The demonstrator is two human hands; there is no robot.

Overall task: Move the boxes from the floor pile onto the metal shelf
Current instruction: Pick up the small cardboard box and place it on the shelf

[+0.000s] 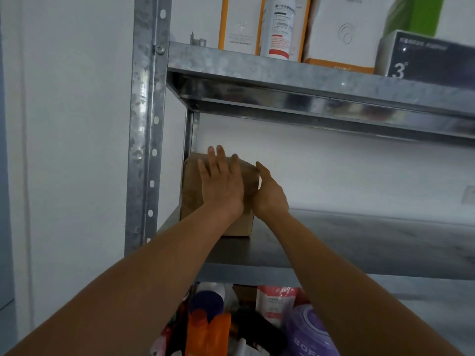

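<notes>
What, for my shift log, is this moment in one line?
phase: placing | cardboard box: on middle shelf, left end | left hand: flat on box | right hand: against box's right side

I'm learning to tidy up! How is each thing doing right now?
box: on the shelf, in its left corner
left hand: flat on the box
right hand: against the box's right side
bottle: upright on the upper shelf

White bottle [279, 27], purple tub [312, 332], orange bottles [208, 332], pink pouch [276, 301]
</notes>
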